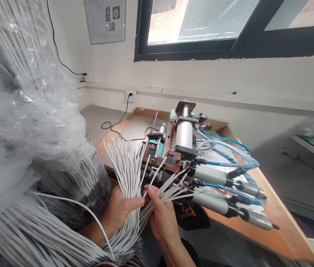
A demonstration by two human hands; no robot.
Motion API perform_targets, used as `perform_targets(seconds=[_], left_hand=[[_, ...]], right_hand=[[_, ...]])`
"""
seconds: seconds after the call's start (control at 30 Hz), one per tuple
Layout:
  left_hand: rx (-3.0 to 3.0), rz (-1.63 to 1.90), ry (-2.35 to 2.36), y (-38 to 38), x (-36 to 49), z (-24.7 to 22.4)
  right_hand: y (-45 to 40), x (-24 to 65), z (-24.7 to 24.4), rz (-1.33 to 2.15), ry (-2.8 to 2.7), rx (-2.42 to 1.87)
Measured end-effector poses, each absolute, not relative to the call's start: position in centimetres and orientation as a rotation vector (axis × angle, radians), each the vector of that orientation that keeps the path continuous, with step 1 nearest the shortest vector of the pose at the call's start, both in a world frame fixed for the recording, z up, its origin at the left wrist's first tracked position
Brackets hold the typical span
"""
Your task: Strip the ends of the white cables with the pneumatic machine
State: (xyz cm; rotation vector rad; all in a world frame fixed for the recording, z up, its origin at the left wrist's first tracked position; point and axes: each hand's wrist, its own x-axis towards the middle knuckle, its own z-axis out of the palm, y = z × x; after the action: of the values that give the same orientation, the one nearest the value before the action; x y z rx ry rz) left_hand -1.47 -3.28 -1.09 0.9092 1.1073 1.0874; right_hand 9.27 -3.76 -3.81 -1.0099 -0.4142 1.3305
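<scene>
The white wires are in the person's two hands, in front of the machine, split into two fanned bunches. The left hand is wrapped round the larger bunch, its fingers closed and the thumb laid across the front; the wire ends stand upright above it, spread like a brush. The right hand is just beside it, thumb and fingers pinched together round the other bunch, whose ends slant up and to the right, a few with reddish-brown tips. Between the thumbs a couple of single wires rise apart from the rest; which hand has hold of them I cannot tell. Below, the wires hang down in curves, and one loose wire arcs over the left forearm. Just beyond the hands is the machine, with an upright silver cylinder and blue hoses; two more cylinders lie to the right. It sits on a wood-edged counter. Wires in clear plastic fill the left side. A black cable runs from a wall socket onto the counter. Behind are a framed board and a dark-framed window.
</scene>
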Motion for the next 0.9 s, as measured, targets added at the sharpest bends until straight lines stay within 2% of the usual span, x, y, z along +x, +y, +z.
perform_targets(seconds=[0.23,0.53,0.77,0.9], left_hand=[[0.885,1.132,1.126,-3.4,-1.8,-3.2],[0.797,1.153,1.149,-3.3,-1.4,-2.3],[0.886,1.133,1.093,-3.3,-1.4,-2.4],[0.972,1.13,1.049,-3.3,-1.7,-1.9]], right_hand=[[-4.8,9.7,-4.5,1.269,-0.428,-1.115],[-3.9,10.0,-3.7,1.362,-0.309,-1.066],[-3.8,10.2,-3.6,1.583,-0.561,-1.002],[-4.4,9.7,-3.7,1.336,-0.643,-1.111]])
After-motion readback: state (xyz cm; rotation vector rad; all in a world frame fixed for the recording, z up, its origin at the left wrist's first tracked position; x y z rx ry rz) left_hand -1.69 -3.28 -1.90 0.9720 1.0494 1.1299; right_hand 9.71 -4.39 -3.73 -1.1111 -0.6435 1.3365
